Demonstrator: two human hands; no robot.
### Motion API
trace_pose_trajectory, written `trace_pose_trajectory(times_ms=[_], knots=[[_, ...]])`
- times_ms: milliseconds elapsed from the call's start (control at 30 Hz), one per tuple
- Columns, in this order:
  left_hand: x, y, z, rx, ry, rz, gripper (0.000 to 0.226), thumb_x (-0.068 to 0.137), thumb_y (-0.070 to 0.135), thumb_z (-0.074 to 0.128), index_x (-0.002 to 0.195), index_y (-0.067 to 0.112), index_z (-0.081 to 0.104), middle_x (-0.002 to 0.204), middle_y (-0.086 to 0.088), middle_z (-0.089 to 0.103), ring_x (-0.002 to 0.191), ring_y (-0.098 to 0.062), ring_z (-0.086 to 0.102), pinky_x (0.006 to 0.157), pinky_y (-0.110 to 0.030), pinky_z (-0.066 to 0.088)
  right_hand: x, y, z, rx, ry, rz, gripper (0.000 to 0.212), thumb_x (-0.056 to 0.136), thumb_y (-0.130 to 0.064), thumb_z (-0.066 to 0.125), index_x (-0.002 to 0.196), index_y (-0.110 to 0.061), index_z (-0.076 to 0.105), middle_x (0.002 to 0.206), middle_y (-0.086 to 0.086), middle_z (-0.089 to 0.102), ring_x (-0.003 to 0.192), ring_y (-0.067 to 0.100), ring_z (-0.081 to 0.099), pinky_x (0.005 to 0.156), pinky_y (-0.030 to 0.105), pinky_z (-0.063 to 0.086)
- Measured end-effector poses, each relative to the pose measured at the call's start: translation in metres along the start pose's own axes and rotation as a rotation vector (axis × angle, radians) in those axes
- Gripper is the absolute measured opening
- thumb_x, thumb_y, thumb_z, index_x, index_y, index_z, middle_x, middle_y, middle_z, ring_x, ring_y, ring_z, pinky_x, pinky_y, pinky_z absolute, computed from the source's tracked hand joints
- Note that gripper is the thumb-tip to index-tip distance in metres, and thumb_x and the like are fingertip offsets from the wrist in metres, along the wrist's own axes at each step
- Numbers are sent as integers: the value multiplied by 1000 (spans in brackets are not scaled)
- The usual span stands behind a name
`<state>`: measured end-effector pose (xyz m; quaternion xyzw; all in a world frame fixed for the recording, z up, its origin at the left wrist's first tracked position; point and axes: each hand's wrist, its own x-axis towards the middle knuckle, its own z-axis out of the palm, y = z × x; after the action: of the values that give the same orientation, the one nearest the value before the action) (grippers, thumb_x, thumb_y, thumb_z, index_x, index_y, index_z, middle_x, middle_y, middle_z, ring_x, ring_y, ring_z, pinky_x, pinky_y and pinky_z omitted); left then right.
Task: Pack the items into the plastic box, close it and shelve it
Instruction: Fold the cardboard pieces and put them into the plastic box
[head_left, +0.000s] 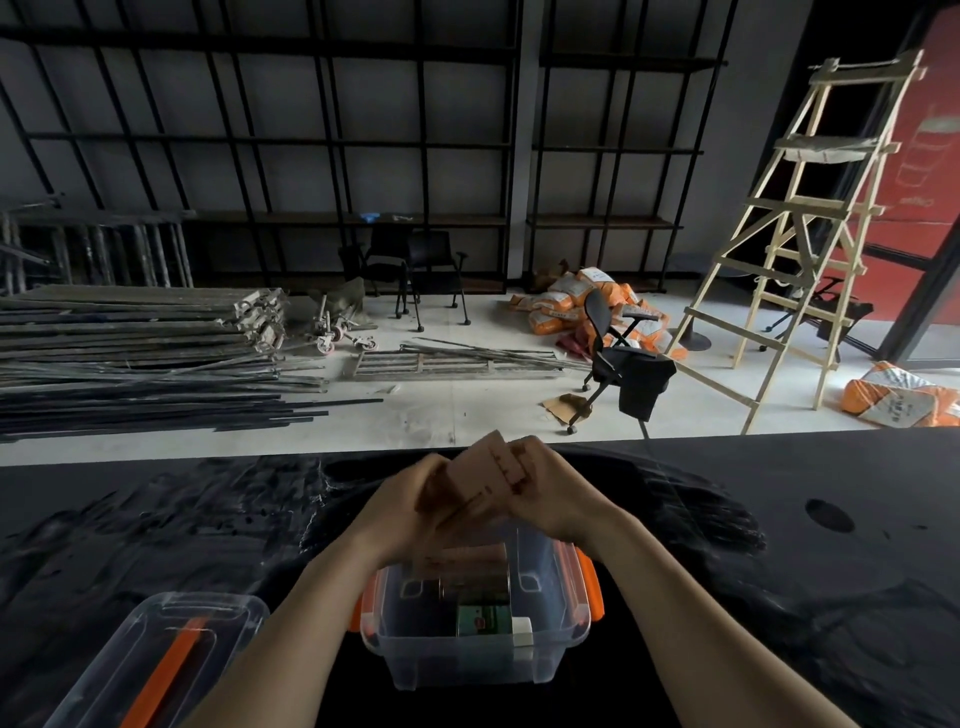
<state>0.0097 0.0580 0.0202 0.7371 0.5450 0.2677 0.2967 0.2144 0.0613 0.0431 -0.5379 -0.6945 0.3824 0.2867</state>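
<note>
Lower left of frame: clear lid with orange handle strip, lying flat on black table, apart from the box

Lower centre: clear plastic box, open-topped, orange latches on left and right sides; inside, a green packet beside a small white item, with a brown carton toward the far wall, partly hidden by the forearms

Centre, just above and beyond the box's far rim: left hand and right hand, both closed on one tan cardboard box held tilted between them, left fingers wrapped on its left face, right fingers clamped over its right end; motion blur softens the edges, so exact finger contact cannot be told

Middle distance, left: stacked metal poles and planks on pale floor; centre: flat metal frame; right of centre: black office chair, tipped, in front of orange sacks

Right: wooden stepladder, standing upright; further orange sack at right edge

Far background: two black chairs below black shelving spanning the grey wall; red panel at upper right
</note>
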Motion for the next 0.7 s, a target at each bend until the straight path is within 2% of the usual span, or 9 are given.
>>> trace_pose_trajectory(times_ms=[67, 133, 200, 300, 433, 500, 600, 633, 700], knots=[[0, 5, 2, -52, 5, 13, 29, 89, 38, 64, 116, 27, 64, 109, 8, 71, 99, -10, 67, 91, -38, 54, 2, 0, 6, 130, 1, 41, 45, 78, 2, 68, 118, -5, 49, 106, 18, 65, 95, 33, 68, 79, 49, 60], [-1, 12, 2, -41, -14, -19, 37, 88, 47, 61, 117, 24, 63, 109, 6, 71, 101, -14, 67, 93, -41, 53, 5, -1, 8, 228, -10, 58, 51, 77, 9, 60, 122, -10, 45, 113, 23, 62, 97, 41, 68, 75, 58, 60], [-1, 13, 1, 18, -37, -50, 51, 79, 58, 56, 112, 20, 59, 103, 0, 73, 98, -24, 69, 89, -45, 53, 8, -2, 7, 286, -11, 58, 53, 79, 16, 57, 124, -10, 44, 116, 23, 60, 96, 42, 69, 69, 53, 62], [0, 13, 2, 134, -57, -29, 29, 93, 44, 57, 116, 28, 53, 98, 0, 75, 88, -23, 71, 81, -43, 54, 10, -1, 5, 316, 12, 73, 54, 78, 16, 63, 122, -11, 48, 114, 21, 64, 94, 39, 71, 64, 47, 63], [-1, 9, 2, 84, 42, 5, 56, 93, 22, 63, 141, 37, 40, 101, 0, 78, 87, -20, 75, 78, -51, 59, 12, 11, 6, 471, 142, 129, 57, 67, 3, 83, 118, 4, 58, 102, 25, 72, 85, 36, 75, 69, 44, 63], [-1, 5, 6, -14, 117, -2, 57, 98, 18, 57, 147, 38, 37, 110, 0, 77, 95, -18, 74, 84, -51, 58, 10, 10, 10, 512, 142, 143, 39, 76, -1, 82, 108, 2, 61, 94, 21, 74, 77, 31, 75, 65, 38, 62], [-5, 11, 15, -83, 11, 1, 76, 98, 17, 59, 156, 50, 22, 134, 4, 68, 116, -16, 68, 99, -43, 55, 9, 12, 15, 385, 151, 126, 15, 84, -1, 74, 94, -8, 67, 84, 14, 75, 70, 26, 73, 61, 36, 62], [-5, 10, 17, -42, -24, -17, 78, 97, 21, 61, 156, 50, 20, 135, 4, 67, 117, -16, 68, 99, -41, 55, 10, 15, 15, 349, 186, 137, 17, 84, 0, 73, 97, -9, 68, 85, 12, 75, 71, 25, 73, 62, 38, 63], [-7, 8, 19, 218, -50, -65, 68, 98, 27, 56, 157, 41, 26, 133, 6, 67, 114, -19, 68, 93, -38, 55, 10, 21, 11, 289, 260, 185, 23, 82, -3, 74, 103, -11, 67, 91, 8, 76, 78, 23, 75, 65, 41, 64]])
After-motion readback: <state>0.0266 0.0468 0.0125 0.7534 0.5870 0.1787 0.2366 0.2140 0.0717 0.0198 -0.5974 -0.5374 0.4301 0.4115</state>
